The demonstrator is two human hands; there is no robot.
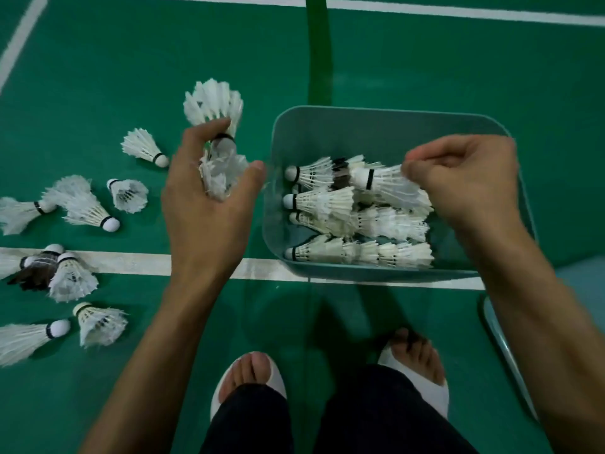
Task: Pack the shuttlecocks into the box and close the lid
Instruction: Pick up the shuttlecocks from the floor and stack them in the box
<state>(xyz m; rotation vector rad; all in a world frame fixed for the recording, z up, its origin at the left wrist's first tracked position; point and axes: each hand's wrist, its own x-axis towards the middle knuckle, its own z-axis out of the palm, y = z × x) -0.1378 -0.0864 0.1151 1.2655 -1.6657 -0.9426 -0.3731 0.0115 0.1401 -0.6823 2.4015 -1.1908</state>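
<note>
A teal plastic box [386, 126] stands open on the green court floor, with several white shuttlecocks [353, 221] lying in rows inside it. My right hand [468, 185] hovers over the box's right side and pinches the feathers of one shuttlecock [386, 183] above the rows. My left hand [203, 204] is just left of the box, closed around a bunch of shuttlecocks [216, 136] whose feathers stick out above and below my fingers. Several loose shuttlecocks [82, 204] lie scattered on the floor to the left.
The box's teal lid [501, 335] lies on the floor at the right, partly under my right forearm. My feet in white slippers [258, 375] stand below the box. A white court line [131, 262] runs under the box. A green post [319, 50] rises behind it.
</note>
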